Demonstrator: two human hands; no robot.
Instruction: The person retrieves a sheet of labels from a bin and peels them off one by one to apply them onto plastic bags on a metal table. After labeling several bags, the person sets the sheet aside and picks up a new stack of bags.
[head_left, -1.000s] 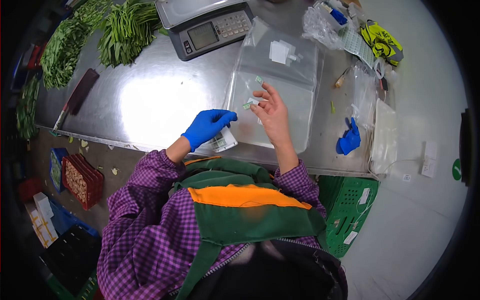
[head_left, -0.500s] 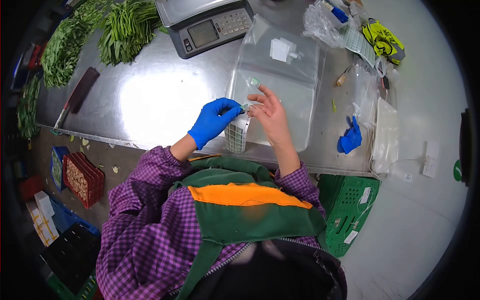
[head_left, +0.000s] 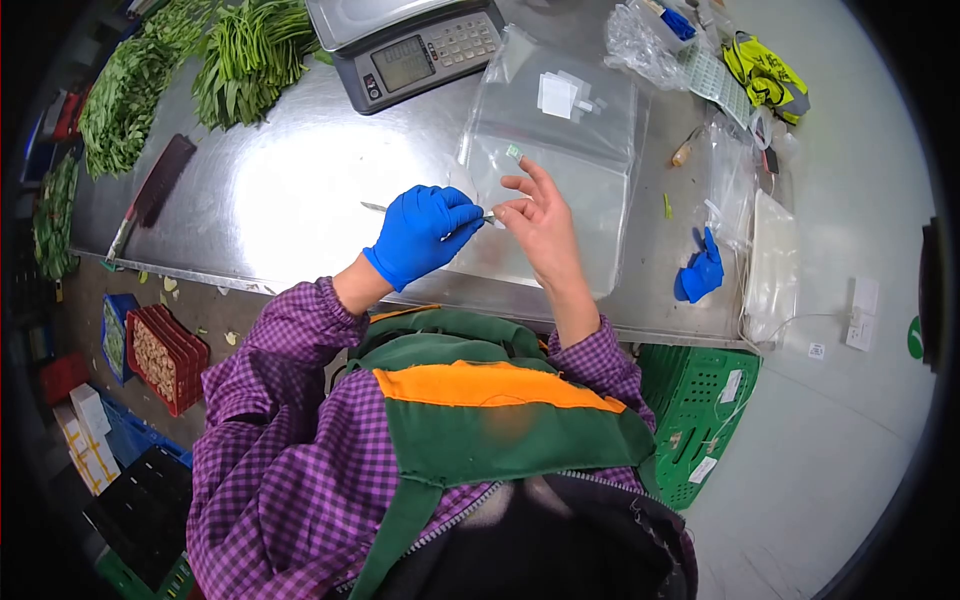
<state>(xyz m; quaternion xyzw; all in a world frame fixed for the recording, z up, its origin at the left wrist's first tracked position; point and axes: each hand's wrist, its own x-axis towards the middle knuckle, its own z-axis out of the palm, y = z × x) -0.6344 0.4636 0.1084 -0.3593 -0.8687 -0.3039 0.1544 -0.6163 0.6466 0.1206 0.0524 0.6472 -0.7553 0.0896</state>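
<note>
In my blue-gloved left hand [head_left: 420,236] is a strip of labels [head_left: 373,206], turned nearly edge-on so that only its ends show past the glove. My bare right hand [head_left: 541,222] meets it, thumb and a finger pinched at a small label [head_left: 493,217] at the strip's right end. A green-and-white sticker [head_left: 514,152] clings to a raised fingertip of that hand. Beneath both hands lies a stack of clear plastic bags [head_left: 590,225], with white paper slips [head_left: 557,96] on its upper part.
A digital scale [head_left: 405,62] stands at the back, with bundled green vegetables [head_left: 255,65] to its left. A long-handled knife-like tool [head_left: 160,182] lies at left. On the right are a crumpled blue glove [head_left: 703,270] and plastic wrap [head_left: 645,45]. Green crates [head_left: 690,420] stand below the table.
The label strip, hanging down with its grid showing before, is now swung up to the left and edge-on. My left hand has shifted slightly left; the right hand stays close by.
</note>
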